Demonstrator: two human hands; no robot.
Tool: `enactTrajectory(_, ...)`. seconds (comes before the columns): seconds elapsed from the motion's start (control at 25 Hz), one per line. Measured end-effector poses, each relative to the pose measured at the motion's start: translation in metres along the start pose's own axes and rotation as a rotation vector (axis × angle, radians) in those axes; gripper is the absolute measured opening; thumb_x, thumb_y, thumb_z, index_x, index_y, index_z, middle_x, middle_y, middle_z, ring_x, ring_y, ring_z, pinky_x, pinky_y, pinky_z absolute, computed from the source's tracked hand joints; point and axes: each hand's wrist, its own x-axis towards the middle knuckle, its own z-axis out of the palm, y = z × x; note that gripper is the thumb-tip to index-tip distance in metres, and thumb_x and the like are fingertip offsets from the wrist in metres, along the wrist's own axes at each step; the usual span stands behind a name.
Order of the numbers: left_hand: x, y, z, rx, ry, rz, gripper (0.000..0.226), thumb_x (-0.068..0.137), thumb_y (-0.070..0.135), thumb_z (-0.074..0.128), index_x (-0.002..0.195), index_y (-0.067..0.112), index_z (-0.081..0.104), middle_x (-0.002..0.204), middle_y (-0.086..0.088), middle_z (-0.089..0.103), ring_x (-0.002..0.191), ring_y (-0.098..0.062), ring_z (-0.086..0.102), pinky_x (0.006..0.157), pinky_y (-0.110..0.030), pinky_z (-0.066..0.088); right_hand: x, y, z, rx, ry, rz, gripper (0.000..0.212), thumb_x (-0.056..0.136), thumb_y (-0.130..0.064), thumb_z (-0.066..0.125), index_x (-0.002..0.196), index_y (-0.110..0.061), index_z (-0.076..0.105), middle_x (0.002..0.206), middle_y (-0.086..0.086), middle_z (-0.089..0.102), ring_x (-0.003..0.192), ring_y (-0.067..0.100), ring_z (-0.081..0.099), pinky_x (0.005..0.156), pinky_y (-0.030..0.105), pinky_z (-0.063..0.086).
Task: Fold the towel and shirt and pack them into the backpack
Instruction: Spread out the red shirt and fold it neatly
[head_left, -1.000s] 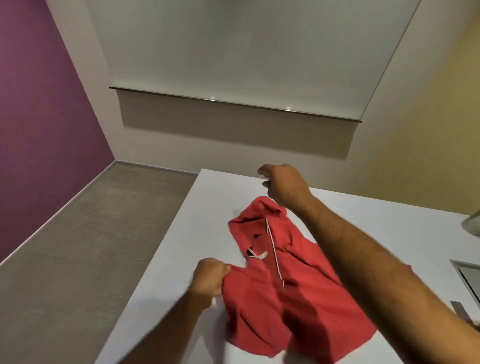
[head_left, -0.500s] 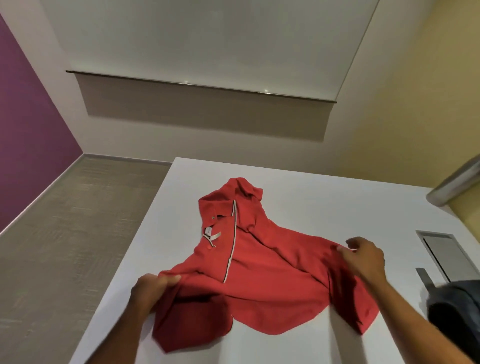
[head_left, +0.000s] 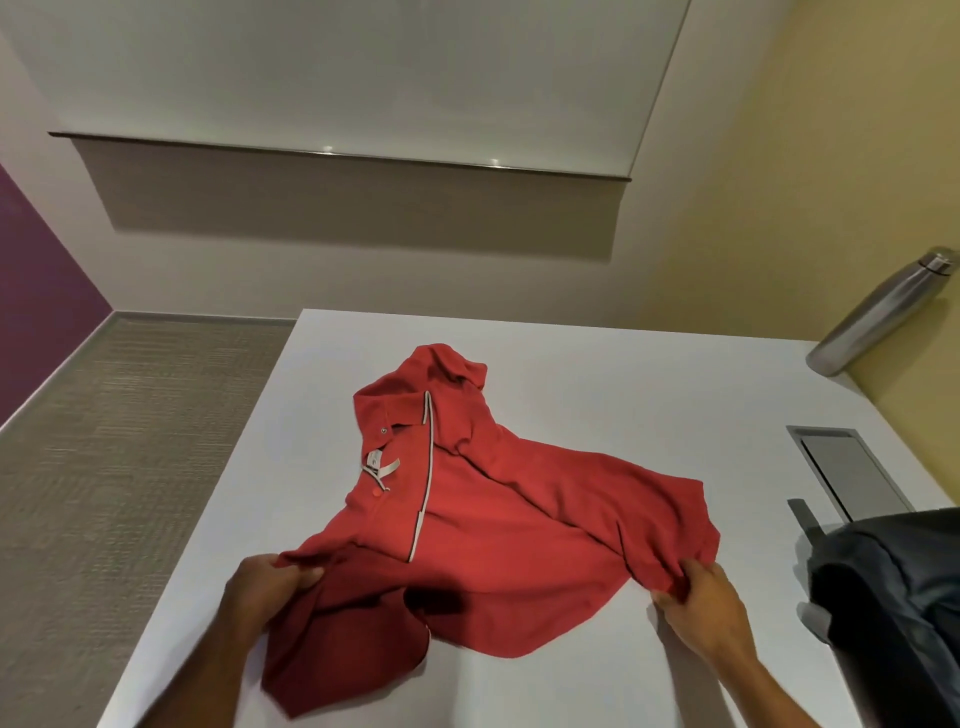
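A red polo shirt (head_left: 498, 525) with a white-trimmed placket lies crumpled on the white table (head_left: 623, 384), collar toward the far edge. My left hand (head_left: 265, 584) grips a bunch of the shirt's fabric at its near left side. My right hand (head_left: 698, 603) pinches the shirt's near right corner. A dark grey backpack (head_left: 893, 613) stands at the right edge of the view, partly cut off. No towel is in view.
A steel water bottle (head_left: 883, 312) stands at the table's far right corner. A grey metal hatch (head_left: 852, 470) is set into the tabletop beside the backpack. Carpeted floor (head_left: 114, 467) lies to the left of the table's edge.
My right hand moved from the collar down to the shirt's near right corner and took hold there. The shirt has been spread wider across the table. The view shifted right.
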Motion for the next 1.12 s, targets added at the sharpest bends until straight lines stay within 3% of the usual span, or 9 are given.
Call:
enactTrajectory(0.16, 0.006, -0.004, -0.003, 0.069, 0.095, 0.025, 0.028, 0.076, 0.021, 0.083, 0.099, 0.007, 0.076, 0.091, -0.015, 0.072, 0.087, -0.032, 0.065, 0.083, -0.039, 0.053, 0.009, 0.002, -0.017, 0.14, -0.047, 0.017, 0.02, 0.084, -0.019, 0.068, 0.066, -0.016, 0.059, 0.063, 0.0, 0.064, 0.06, 0.021, 0.058, 0.058, 0.034, 0.047)
enactTrajectory(0.28, 0.015, -0.006, -0.015, 0.209, 0.13, 0.018, 0.021, 0.077, 0.019, 0.08, 0.091, 0.005, 0.075, 0.09, -0.016, 0.07, 0.085, -0.033, 0.063, 0.076, -0.034, 0.049, 0.022, 0.014, -0.052, 0.331, -0.182, 0.054, 0.024, 0.073, -0.007, 0.075, 0.053, -0.009, 0.061, 0.052, -0.001, 0.061, 0.051, 0.019, 0.056, 0.057, 0.031, 0.041)
enactTrajectory(0.4, 0.024, -0.011, -0.035, 0.401, 0.106, -0.034, 0.024, 0.071, 0.021, 0.08, 0.087, 0.005, 0.073, 0.087, -0.012, 0.068, 0.079, -0.028, 0.063, 0.066, -0.03, 0.047, 0.027, 0.02, -0.089, 0.24, -0.346, -0.011, 0.033, 0.059, -0.009, 0.072, 0.039, -0.017, 0.048, 0.045, -0.002, 0.049, 0.045, 0.016, 0.043, 0.053, 0.027, 0.029)
enactTrajectory(0.56, 0.035, -0.015, -0.056, 0.731, -0.029, -0.156, 0.025, 0.059, 0.025, 0.076, 0.078, 0.01, 0.074, 0.08, -0.006, 0.072, 0.075, -0.02, 0.067, 0.061, -0.026, 0.048, 0.033, 0.023, -0.106, 0.017, -0.579, -0.024, 0.03, 0.06, -0.007, 0.07, 0.04, -0.018, 0.051, 0.046, -0.009, 0.051, 0.046, 0.01, 0.046, 0.056, 0.024, 0.034)
enactTrajectory(0.68, 0.038, 0.017, -0.06, 0.975, -0.075, -0.169, 0.031, 0.054, 0.02, 0.063, 0.082, 0.013, 0.074, 0.092, -0.005, 0.073, 0.086, -0.021, 0.069, 0.079, -0.031, 0.056, 0.036, 0.026, -0.097, 0.022, -0.486, -0.126, 0.019, 0.051, -0.023, 0.075, 0.064, -0.019, 0.061, 0.065, -0.006, 0.066, 0.057, 0.011, 0.058, 0.057, 0.025, 0.045)
enactTrajectory(0.8, 0.029, 0.084, -0.041, 1.165, 0.082, 0.194, 0.036, 0.07, 0.025, 0.056, 0.105, 0.022, 0.06, 0.115, -0.002, 0.065, 0.103, -0.022, 0.063, 0.085, -0.032, 0.052, 0.039, 0.025, -0.085, -0.123, -0.447, -0.319, 0.058, 0.042, -0.045, 0.085, 0.091, -0.03, 0.057, 0.09, -0.011, 0.062, 0.072, 0.009, 0.059, 0.065, 0.024, 0.05)
enactTrajectory(0.92, 0.024, 0.152, 0.007, 1.106, 0.014, 0.78, 0.02, 0.074, 0.022, 0.055, 0.094, 0.024, 0.058, 0.102, 0.002, 0.064, 0.099, -0.023, 0.06, 0.078, -0.032, 0.049, 0.043, 0.029, -0.067, -0.255, -0.277, -0.547, 0.073, 0.043, -0.069, 0.08, 0.101, -0.037, 0.049, 0.095, -0.02, 0.053, 0.084, 0.005, 0.054, 0.071, 0.026, 0.048)
enactTrajectory(1.0, 0.022, 0.183, 0.05, 1.131, -0.027, 1.079, 0.024, 0.079, 0.024, 0.056, 0.103, 0.024, 0.059, 0.108, 0.003, 0.062, 0.105, -0.024, 0.054, 0.082, -0.035, 0.045, 0.042, 0.031, -0.057, -0.206, -0.126, -0.651, 0.064, 0.048, -0.06, 0.081, 0.098, -0.037, 0.049, 0.089, -0.018, 0.052, 0.077, 0.005, 0.051, 0.064, 0.025, 0.046)
enactTrajectory(1.12, 0.013, 0.213, 0.111, 1.287, -0.051, 1.274, 0.04, 0.085, 0.026, 0.055, 0.125, 0.026, 0.052, 0.128, 0.006, 0.054, 0.119, -0.02, 0.045, 0.095, -0.038, 0.039, 0.039, 0.033, -0.047, -0.162, -0.07, -0.777, 0.034, 0.056, -0.034, 0.072, 0.084, -0.035, 0.052, 0.08, -0.018, 0.051, 0.069, 0.005, 0.047, 0.058, 0.024, 0.043)
